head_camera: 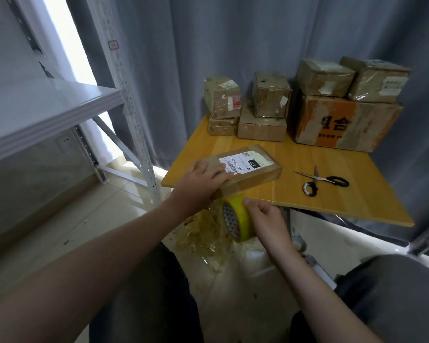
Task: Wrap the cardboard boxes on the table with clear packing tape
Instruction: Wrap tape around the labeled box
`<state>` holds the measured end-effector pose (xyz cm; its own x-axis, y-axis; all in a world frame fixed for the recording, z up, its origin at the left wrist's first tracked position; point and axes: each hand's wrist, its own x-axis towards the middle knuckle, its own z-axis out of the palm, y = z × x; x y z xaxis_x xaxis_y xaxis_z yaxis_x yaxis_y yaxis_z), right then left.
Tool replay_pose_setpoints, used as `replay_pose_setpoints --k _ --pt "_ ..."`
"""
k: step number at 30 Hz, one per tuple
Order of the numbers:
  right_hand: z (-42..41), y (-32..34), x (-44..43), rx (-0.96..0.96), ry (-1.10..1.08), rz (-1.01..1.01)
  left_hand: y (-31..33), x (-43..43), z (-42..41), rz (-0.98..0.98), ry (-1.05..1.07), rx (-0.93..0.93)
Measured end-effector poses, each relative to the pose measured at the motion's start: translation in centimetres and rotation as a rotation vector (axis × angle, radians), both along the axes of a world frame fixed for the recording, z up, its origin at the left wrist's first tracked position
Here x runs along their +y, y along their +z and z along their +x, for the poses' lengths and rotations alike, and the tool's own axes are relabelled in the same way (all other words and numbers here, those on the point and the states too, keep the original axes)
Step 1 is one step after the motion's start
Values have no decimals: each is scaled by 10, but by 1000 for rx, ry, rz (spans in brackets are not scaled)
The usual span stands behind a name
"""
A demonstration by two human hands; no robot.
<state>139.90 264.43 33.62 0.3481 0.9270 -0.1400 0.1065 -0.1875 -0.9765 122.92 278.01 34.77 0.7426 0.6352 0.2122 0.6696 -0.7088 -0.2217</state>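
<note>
- Head view: the left hand (206, 177) is lying flat-fingered on the near end of the flat cardboard box (255, 173), pressing it onto the worktop (344, 201). The right hand (265, 219) is gripping the yellowish tape roll (237, 220) just below the box's near corner, off the worktop edge.
- The box is sitting right at that edge, so a hard downward pull on the roll is likely risking dragging it off if the left hand eases.
- The strip between roll and box is too faint to trace; slack there could be twisting and sticking to itself, like the crumpled tape scraps (206, 231) lying on the floor beneath the box.
- The scissors (325, 181) are lying well right of the box, so cutting is probably going to mean freeing one hand.
- The shipping label (245, 162) on the box is showing "220" in white on black beside a barcode; the smaller digits are blurring.
- Behind the box, the large carton (344, 122) is showing a bold "合" by an orange band.
</note>
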Motion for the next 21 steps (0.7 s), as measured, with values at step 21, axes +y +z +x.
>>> replay_pose_setpoints --k 21 --pt "3 32 -11 -134 -48 104 43 -6 -5 -227 -29 -387"
